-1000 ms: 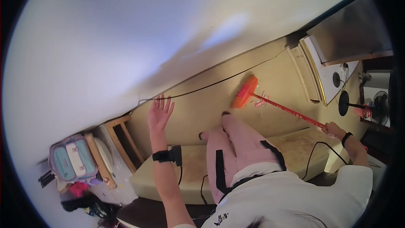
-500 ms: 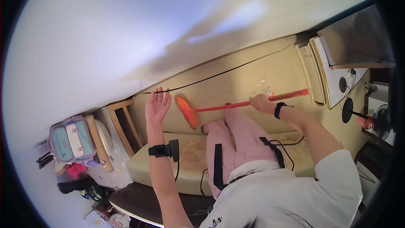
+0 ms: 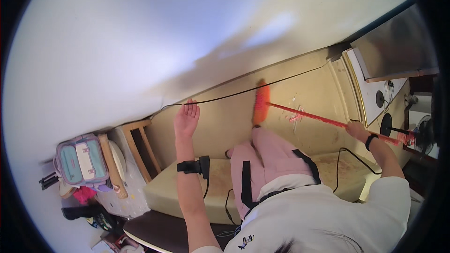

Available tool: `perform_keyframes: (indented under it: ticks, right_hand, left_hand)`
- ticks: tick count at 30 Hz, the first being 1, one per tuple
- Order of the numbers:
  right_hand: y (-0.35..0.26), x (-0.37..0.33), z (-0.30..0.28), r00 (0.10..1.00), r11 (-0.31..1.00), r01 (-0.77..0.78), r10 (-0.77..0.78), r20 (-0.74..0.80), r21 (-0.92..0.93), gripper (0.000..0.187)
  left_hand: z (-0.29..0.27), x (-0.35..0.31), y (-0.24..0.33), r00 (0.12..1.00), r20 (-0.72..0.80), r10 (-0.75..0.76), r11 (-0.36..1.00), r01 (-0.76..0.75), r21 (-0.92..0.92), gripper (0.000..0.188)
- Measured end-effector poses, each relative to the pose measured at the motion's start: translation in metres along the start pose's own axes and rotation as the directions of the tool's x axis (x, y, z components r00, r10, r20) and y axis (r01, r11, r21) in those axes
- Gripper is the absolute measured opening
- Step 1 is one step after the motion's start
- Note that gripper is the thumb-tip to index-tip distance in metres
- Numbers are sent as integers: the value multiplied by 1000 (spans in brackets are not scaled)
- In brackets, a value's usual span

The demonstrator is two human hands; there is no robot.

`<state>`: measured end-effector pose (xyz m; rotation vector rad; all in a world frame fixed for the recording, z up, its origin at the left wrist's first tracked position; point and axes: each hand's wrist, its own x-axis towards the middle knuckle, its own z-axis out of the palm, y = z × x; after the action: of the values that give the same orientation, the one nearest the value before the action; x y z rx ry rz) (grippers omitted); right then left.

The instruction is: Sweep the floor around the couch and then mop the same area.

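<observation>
Evidently the floor (image 3: 206,133) is only partly swept. Small red and white scraps (image 3: 294,118) lie loose on it, between its wall edge and the front edge of the bench (image 3: 161,192), toward the table (image 3: 368,96). They are scattered rather than in a tight heap, and a few pale bits sit apart from them, nearer the wall. No dustpan shows, so by my judgement the gathering is underway and the picking up is not yet done. The stretch to the left, toward the wooden frame (image 3: 136,152), shows no such scraps that I can make out; finer dust would be too small to tell.

The broom (image 3: 323,119) is out over the floor. Its orange head (image 3: 261,104) is near the wall edge, left of the scraps and apart from them, and its red handle slants away to the right, passing above the scraps in view. The head is blurred, so I cannot tell whether its bristles touch down. A black cable (image 3: 229,95) runs along the wall edge and crosses the head's far end in view.

The right hand (image 3: 359,132) is closed around the handle near its top end. The left hand (image 3: 187,118) is empty, palm up, its fingers uncurled and close together; whether their tips touch the cable, I cannot tell.
</observation>
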<state>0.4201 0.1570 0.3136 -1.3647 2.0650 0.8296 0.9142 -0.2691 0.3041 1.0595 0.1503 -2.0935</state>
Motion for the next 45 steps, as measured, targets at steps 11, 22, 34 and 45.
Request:
perform_keyframes:
  ticks: [11,22,34,45]
  right_hand:
    - [31,-94,46,953,912,-281,227,201,299,31]
    - [-151,-15,64,978,735,-208,137,159,645,36]
    - [-219,-200,87,795,565,-607,445,413,560,35]
    - [-385,-252,60,564,85,-778,533,631,623,38]
  left_hand:
    - [59,3,-11,997,72,17,992,-26,123,31]
    - [82,15,-29,994,26,-109,989,106,99,22]
    - [39,81,-45,868,-54,-494,842,492,221,17]
    - [26,98,-67,736,-200,-647,718,676,165,20]
